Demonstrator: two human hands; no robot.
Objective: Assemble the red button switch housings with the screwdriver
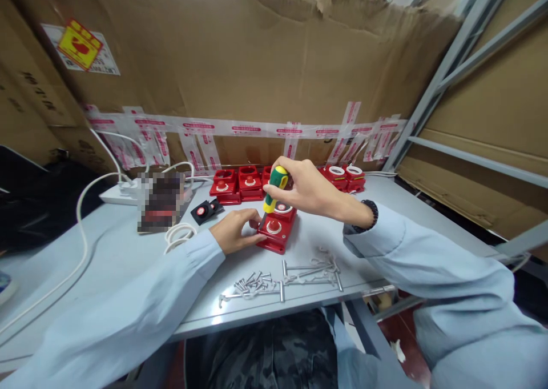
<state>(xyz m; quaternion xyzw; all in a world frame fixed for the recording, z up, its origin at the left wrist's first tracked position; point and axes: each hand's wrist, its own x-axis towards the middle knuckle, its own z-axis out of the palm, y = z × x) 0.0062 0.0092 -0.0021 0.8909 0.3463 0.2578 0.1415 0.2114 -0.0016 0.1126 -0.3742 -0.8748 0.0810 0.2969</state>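
- Two hands meet mid-frame: our right hand (306, 189) grips the screwdriver (276, 186) over the red box (274, 230); our left hand (235, 232) clasps that box.
- Our grey table (107, 252) holds screws (252, 283) lower centre; cardboard (257, 52) behind.

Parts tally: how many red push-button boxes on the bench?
7. The red box steadied by the left hand under the screwdriver, one just behind it, three back left, two back right. The right hand may hide more.
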